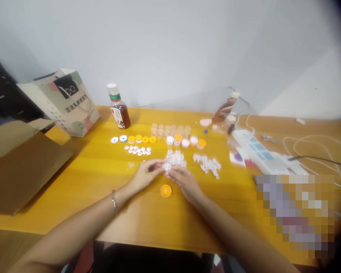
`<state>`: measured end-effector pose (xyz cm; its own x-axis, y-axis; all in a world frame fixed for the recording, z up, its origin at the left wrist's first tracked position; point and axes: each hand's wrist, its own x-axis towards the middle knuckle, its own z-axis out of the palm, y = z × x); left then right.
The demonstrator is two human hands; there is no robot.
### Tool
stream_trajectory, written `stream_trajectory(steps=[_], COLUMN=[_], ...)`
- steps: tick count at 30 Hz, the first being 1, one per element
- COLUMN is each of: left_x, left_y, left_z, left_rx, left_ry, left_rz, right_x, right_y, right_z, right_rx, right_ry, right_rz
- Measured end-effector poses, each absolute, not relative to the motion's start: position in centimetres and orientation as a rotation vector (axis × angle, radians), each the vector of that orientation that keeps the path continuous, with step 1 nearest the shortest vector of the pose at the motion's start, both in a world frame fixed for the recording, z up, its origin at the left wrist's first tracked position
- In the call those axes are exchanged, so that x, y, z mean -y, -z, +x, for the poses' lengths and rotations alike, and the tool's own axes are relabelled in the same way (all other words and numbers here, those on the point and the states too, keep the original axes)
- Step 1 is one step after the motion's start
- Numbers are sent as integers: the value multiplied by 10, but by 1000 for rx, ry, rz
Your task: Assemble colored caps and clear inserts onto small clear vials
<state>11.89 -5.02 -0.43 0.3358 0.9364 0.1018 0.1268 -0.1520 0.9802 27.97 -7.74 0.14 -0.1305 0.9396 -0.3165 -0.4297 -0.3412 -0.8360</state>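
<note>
pinching a small white openwork plastic piece [166,167] between them, the left hand [144,173] and the right hand [188,182] meet at their fingertips over the glossy yellow-brown wooden desk [108,223]. both grasp the piece at once, so it sits raised right where the fingers come together. from where i stand, a round orange plastic cap [166,190] lies just on the near side of the hands, between the wrists. right behind the fingertips spreads a pile of translucent white plastic pieces [176,157], and beyond the right hand, off to its right, a second scattered white cluster [208,164]. past the left hand are small white round discs [139,150], with a row of yellow and white ring-shaped discs [135,139] behind them. farther out, straight ahead of the hands, stand clear plastic cylinders [173,131], and nearer than those, short stacks of white and orange round caps [185,142]. some of it looks blurred.
</note>
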Motion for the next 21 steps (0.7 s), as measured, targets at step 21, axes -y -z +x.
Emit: stream_trajectory(steps=[21], left_x=[51], left_y=[-4], left_z=[117], left_rx=[-1001], left_ry=[-1072], left_rz=[1977], right_x=[76], right_y=[3], right_z=[282], right_rx=[744], right_ry=[-1686], right_rz=[-1054])
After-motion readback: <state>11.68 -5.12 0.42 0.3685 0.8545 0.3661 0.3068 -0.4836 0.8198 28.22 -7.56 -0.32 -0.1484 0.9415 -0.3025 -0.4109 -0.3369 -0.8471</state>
